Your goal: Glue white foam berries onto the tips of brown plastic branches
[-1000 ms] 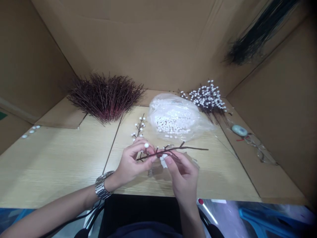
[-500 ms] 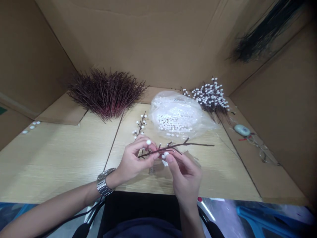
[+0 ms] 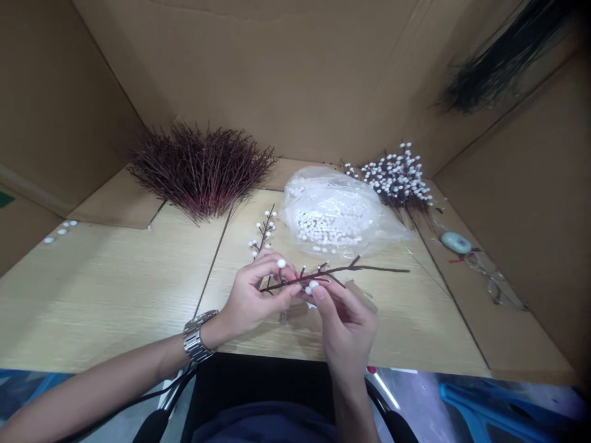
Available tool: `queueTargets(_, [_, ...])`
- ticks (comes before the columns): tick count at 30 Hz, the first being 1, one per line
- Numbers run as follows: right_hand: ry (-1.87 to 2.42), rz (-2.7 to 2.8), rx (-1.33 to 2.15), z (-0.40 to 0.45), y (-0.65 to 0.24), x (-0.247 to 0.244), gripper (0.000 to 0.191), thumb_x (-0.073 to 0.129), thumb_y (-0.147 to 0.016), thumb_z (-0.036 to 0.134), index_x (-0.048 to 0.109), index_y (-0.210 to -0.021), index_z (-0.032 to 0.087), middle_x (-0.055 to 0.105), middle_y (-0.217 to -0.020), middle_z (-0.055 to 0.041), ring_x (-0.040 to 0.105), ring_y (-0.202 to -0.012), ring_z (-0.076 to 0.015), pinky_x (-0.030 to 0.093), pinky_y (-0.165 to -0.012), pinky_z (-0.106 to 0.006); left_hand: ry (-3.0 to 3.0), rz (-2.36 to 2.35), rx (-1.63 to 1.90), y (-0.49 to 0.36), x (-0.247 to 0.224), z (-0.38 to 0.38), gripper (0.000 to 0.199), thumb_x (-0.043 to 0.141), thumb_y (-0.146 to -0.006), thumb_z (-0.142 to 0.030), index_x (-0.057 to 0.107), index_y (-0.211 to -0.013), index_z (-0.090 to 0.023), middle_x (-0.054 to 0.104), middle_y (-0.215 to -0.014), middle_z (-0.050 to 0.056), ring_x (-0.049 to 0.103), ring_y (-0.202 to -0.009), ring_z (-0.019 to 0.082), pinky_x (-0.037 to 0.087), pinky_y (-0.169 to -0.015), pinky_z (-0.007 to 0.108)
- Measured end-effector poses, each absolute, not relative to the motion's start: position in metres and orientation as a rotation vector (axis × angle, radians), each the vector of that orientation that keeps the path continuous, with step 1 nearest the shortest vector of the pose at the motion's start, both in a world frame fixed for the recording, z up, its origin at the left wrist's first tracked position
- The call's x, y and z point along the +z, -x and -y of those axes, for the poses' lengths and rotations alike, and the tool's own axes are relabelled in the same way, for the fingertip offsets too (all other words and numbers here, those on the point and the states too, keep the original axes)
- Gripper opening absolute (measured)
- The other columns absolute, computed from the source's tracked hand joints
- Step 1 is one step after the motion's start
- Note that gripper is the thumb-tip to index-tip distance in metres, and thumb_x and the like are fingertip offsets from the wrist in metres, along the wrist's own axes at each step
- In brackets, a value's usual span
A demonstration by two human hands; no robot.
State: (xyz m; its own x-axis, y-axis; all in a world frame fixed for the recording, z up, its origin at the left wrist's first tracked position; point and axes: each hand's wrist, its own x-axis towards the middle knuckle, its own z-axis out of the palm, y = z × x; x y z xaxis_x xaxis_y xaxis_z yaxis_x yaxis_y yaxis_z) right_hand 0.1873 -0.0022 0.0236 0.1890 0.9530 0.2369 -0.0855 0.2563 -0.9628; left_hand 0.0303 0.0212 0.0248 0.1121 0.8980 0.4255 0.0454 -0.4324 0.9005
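Between my hands, above the front of the table, lies a dark brown artificial twig (image 3: 341,269) with short side shoots. My left hand (image 3: 261,286) is closed, pinching the twig near its left end; a white berry (image 3: 281,263) shows on a shoot there. In my right hand (image 3: 346,317), thumb and fingers are closed on white berries (image 3: 312,287) right beside the twig's underside. Whether they are joined to a shoot I cannot tell. Just beyond my left hand a berry-tipped twig (image 3: 264,229) rests on the table.
A clear plastic bag of white berries (image 3: 332,227) sits behind my hands. Bare brown twigs (image 3: 203,172) are heaped at back left, berried twigs (image 3: 397,175) at back right. Glasses (image 3: 496,280) and a pale oval object (image 3: 455,242) lie right. Cardboard walls (image 3: 286,80) surround the table (image 3: 115,295).
The twig's long end has shifted slightly right. Both hands keep nearly the same hold, the right still pinching the berries by the twig. The whole view has moved a little.
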Motion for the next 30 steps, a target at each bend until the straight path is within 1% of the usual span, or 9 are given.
queueTargets(3, [1.035,1.106,0.955,0.003,-0.187,0.022,0.013,0.076,-0.086,0.022,0.082,-0.096,0.025,0.082,-0.093,-0.0027,0.078,-0.085,-0.0211,0.067,-0.08,-0.032,-1.62,-0.944,1.414,-0.03,0.023,-0.022,0.011,0.075,-0.087,-0.02,0.065,-0.084,-0.021,0.064,-0.083,0.003,0.053,-0.086,0.021,0.045,-0.077,0.034])
queueTargets(11, [1.05,1.055,0.955,0.003,-0.18,0.023,0.009,0.076,-0.085,0.024,0.082,-0.092,0.024,0.082,-0.093,-0.0034,0.079,-0.086,-0.0221,0.067,-0.08,-0.035,-1.62,-0.972,1.418,-0.03,0.025,-0.022,0.012,0.074,-0.089,-0.025,0.065,-0.083,-0.021,0.066,-0.083,0.004,0.055,-0.087,0.021,0.047,-0.077,0.034])
queueTargets(14, [1.054,1.047,0.937,0.003,-0.179,0.023,0.009,0.076,-0.085,0.025,0.082,-0.091,0.024,0.082,-0.092,-0.0034,0.078,-0.086,-0.0221,0.067,-0.08,-0.035,-1.62,-0.986,1.414,-0.031,0.025,-0.022,0.014,0.074,-0.089,-0.029,0.065,-0.082,-0.021,0.066,-0.083,0.005,0.056,-0.086,0.022,0.048,-0.078,0.035])
queueTargets(17, [1.08,1.037,0.912,0.003,-0.178,0.02,0.009,0.077,-0.084,0.026,0.082,-0.091,0.023,0.082,-0.092,-0.0037,0.078,-0.085,-0.0224,0.068,-0.078,-0.034,-1.618,-0.981,1.418,-0.031,0.025,-0.022,0.014,0.074,-0.09,-0.028,0.065,-0.082,-0.021,0.066,-0.083,0.005,0.056,-0.087,0.022,0.048,-0.078,0.035])
queueTargets(22, [1.09,0.988,0.91,0.003,-0.176,0.018,0.009,0.08,-0.081,0.025,0.082,-0.09,0.024,0.082,-0.088,-0.0015,0.078,-0.08,-0.0187,0.067,-0.073,-0.028,-1.601,-0.975,1.423,-0.031,0.024,-0.021,0.012,0.074,-0.089,-0.026,0.065,-0.083,-0.02,0.066,-0.084,0.005,0.056,-0.087,0.021,0.047,-0.079,0.034])
queueTargets(26, [1.092,0.987,0.902,0.003,-0.174,0.019,0.009,0.079,-0.082,0.028,0.082,-0.088,0.022,0.082,-0.086,-0.0031,0.078,-0.077,-0.0199,0.067,-0.071,-0.03,-1.598,-0.971,1.428,-0.032,0.024,-0.022,0.013,0.074,-0.089,-0.024,0.065,-0.082,-0.02,0.066,-0.084,0.004,0.055,-0.087,0.021,0.046,-0.078,0.033])
queueTargets(30, [1.111,0.991,0.879,0.002,-0.173,0.021,0.011,0.079,-0.082,0.03,0.082,-0.087,0.021,0.081,-0.085,-0.004,0.078,-0.077,-0.0209,0.068,-0.072,-0.032,-1.593,-1.014,1.406,-0.032,0.026,-0.022,0.016,0.074,-0.089,-0.028,0.065,-0.079,-0.02,0.065,-0.082,0.004,0.055,-0.084,0.021,0.046,-0.077,0.033])
